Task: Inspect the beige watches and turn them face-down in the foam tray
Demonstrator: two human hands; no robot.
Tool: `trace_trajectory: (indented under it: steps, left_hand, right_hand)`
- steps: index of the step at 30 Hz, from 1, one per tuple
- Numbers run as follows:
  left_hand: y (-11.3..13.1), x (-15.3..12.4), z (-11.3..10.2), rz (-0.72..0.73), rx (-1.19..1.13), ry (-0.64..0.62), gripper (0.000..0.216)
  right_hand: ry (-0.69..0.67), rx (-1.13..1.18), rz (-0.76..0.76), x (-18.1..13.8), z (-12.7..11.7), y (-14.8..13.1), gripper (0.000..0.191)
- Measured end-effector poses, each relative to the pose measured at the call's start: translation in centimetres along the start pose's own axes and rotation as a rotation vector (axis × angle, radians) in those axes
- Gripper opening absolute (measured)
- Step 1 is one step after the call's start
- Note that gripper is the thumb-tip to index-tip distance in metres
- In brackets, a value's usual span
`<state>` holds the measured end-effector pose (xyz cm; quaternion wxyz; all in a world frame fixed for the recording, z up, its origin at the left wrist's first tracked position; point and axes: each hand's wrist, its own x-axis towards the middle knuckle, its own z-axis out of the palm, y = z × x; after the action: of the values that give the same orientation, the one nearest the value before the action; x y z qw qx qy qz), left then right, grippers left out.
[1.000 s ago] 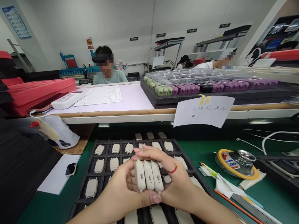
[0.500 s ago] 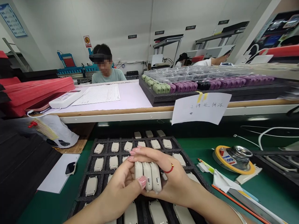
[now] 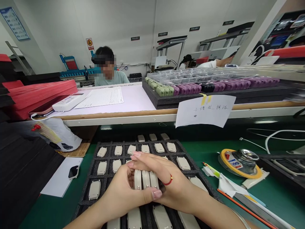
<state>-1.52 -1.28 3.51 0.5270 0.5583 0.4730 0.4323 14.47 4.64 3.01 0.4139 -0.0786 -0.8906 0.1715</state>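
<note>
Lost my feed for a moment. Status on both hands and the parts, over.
Left hand and right hand together clasp three beige casings side by side. Held above the black foam tray, more casings in its pockets. Nothing obstructing.

Three cases (image 3: 144, 179) were held between the left hand (image 3: 124, 190) and right hand (image 3: 164, 183), above a tray (image 3: 88, 178) of cases — a tape roll (image 3: 238, 163) lay to the right, a shelf (image 3: 119, 116) behind.
</note>
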Motion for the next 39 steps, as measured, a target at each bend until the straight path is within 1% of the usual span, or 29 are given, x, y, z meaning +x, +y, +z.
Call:
trace_trajectory:
  steps: [2,4,5,6,7,10,11,13,16,20,22,23,25,26,27,28,29,30,31,32,33,35,37,38,39]
  left_hand:
    - [0.2,-0.1,0.0,0.004,0.059,0.045,0.045]
    - [0.3,-0.4,0.0,0.017,0.103,0.079,0.046]
    - [0.3,-0.5,0.0,0.040,0.122,0.089,0.046]
    - [0.3,-0.6,0.0,0.070,0.141,0.096,0.045]
    - [0.3,-0.7,0.0,0.101,0.160,0.103,0.044]
    - [0.0,-0.9,0.1,0.181,0.217,0.127,0.040]
    - [-0.1,-0.9,0.2,0.208,0.237,0.132,0.039]
    - [-0.3,-0.8,0.3,0.272,0.278,0.142,0.040]
    - [-0.4,-0.6,0.4,0.401,0.340,0.152,0.044]
    - [-0.7,-0.3,0.2,0.599,0.427,0.171,0.053]
    - [-1.0,-0.2,0.2,0.645,0.435,0.145,0.051]
    - [-1.2,-0.2,0.1,0.645,0.430,0.126,0.047]
    - [-1.5,-0.3,0.1,0.601,0.433,0.117,0.044]
    - [-1.6,-0.4,0.1,0.549,0.429,0.131,0.051]
    - [-1.6,-0.4,0.1,0.477,0.399,0.147,0.065]
    - [-1.6,-0.4,0.2,0.388,0.326,0.153,0.086]
    - [-1.6,-0.4,0.2,0.284,0.207,0.137,0.104]
    - [-1.5,-0.3,0.3,0.173,0.058,0.098,0.116]
    - [-1.5,-0.1,0.4,0.065,-0.095,0.053,0.117]
    - [-1.5,0.0,0.5,-0.034,-0.227,0.018,0.110]
    - [-1.5,0.2,0.6,-0.121,-0.325,0.000,0.097]
    - [-1.5,0.6,0.9,-0.238,-0.439,0.029,0.075]
    - [-1.6,0.7,1.1,-0.282,-0.501,0.091,0.063]
    - [-1.7,0.8,1.2,-0.275,-0.524,0.114,0.061]
    - [-1.7,0.8,1.3,-0.259,-0.541,0.129,0.060]
  right_hand:
    - [-0.025,-0.020,-0.034,0.0,-0.1,-0.1,0.060]
    - [-0.015,0.013,-0.050,-0.1,-0.4,-0.3,0.077]
    - [0.008,0.052,-0.039,-0.2,-0.6,-0.5,0.086]
    - [0.043,0.109,-0.014,-0.3,-0.7,-0.6,0.091]
    - [0.078,0.179,0.027,-0.4,-0.9,-0.6,0.089]
    - [0.167,0.397,0.226,-0.6,-1.1,-0.5,0.063]
    - [0.189,0.455,0.298,-0.6,-1.0,-0.4,0.058]
    - [0.215,0.550,0.417,-0.6,-1.0,-0.1,0.054]
    - [0.158,0.650,0.553,-0.4,-0.9,0.3,0.063]
    - [-0.010,0.796,0.697,-0.2,-0.9,0.2,0.088]
    - [-0.083,0.874,0.754,-0.1,-0.8,0.0,0.102]
    - [-0.093,0.882,0.777,0.0,-0.7,-0.2,0.108]
    - [-0.070,0.846,0.801,0.1,-0.6,-0.5,0.117]
    - [-0.040,0.806,0.799,0.2,-0.6,-0.6,0.119]
    - [-0.011,0.755,0.782,0.2,-0.6,-0.7,0.120]
    - [0.013,0.694,0.749,0.2,-0.6,-0.7,0.121]
    - [0.029,0.617,0.698,0.1,-0.6,-0.6,0.121]
    - [0.035,0.523,0.629,0.0,-0.6,-0.5,0.119]
    - [0.021,0.422,0.549,-0.1,-0.5,-0.4,0.115]
    - [-0.015,0.322,0.470,-0.2,-0.4,-0.2,0.109]
    - [-0.062,0.232,0.399,-0.3,-0.2,-0.1,0.104]
    - [-0.160,0.109,0.326,-0.4,-0.1,0.1,0.099]
    - [-0.192,0.095,0.353,-0.3,-0.4,0.2,0.098]
    - [-0.168,0.115,0.383,-0.2,-0.6,0.3,0.093]
    - [-0.129,0.138,0.403,0.0,-0.9,0.2,0.083]
